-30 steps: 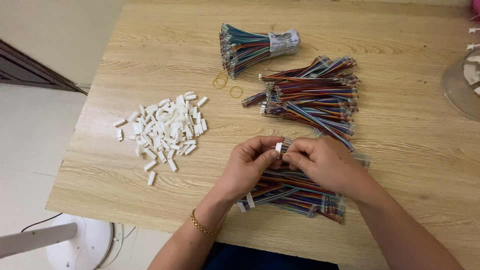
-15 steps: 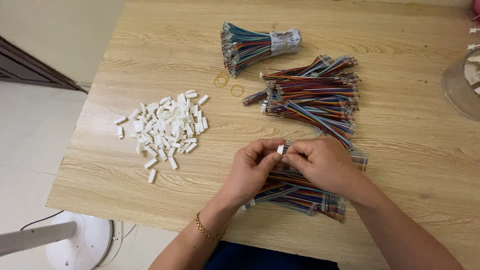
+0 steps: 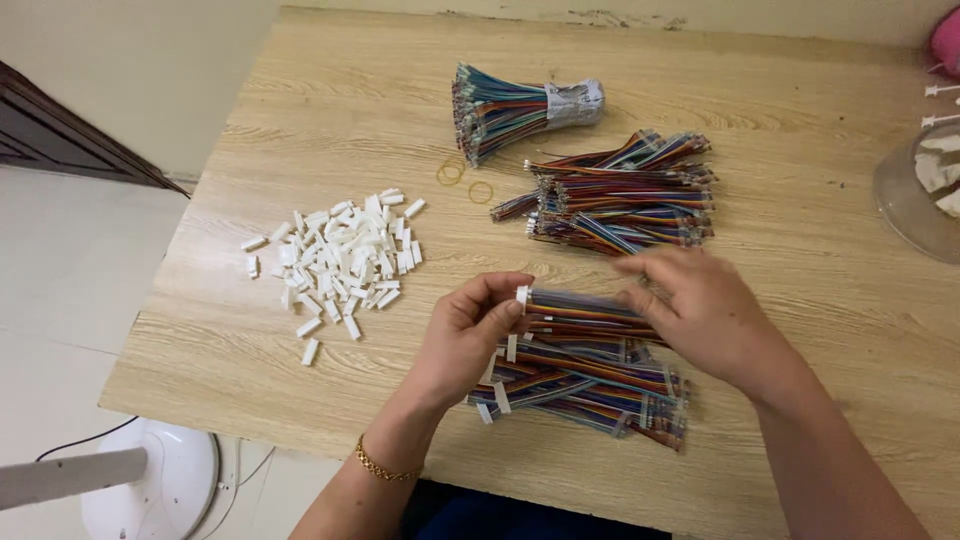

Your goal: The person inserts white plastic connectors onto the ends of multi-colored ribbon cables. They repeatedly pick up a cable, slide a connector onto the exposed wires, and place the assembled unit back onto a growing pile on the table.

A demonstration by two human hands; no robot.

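My left hand pinches the white connector end of a flat multicoloured ribbon cable. My right hand holds the same cable's other end, stretched level between both hands. Under them lies a pile of finished cables with white connectors. A heap of loose white plastic connectors sits to the left of my left hand.
A stack of bare-ended coloured cables lies further back, and a taped bundle of wires beyond it. Two rubber bands lie beside them. A clear container is at the right edge. A white fan base stands on the floor.
My hands were close together at the connector; now my right hand has slid right along the cable, drawing it out straight.
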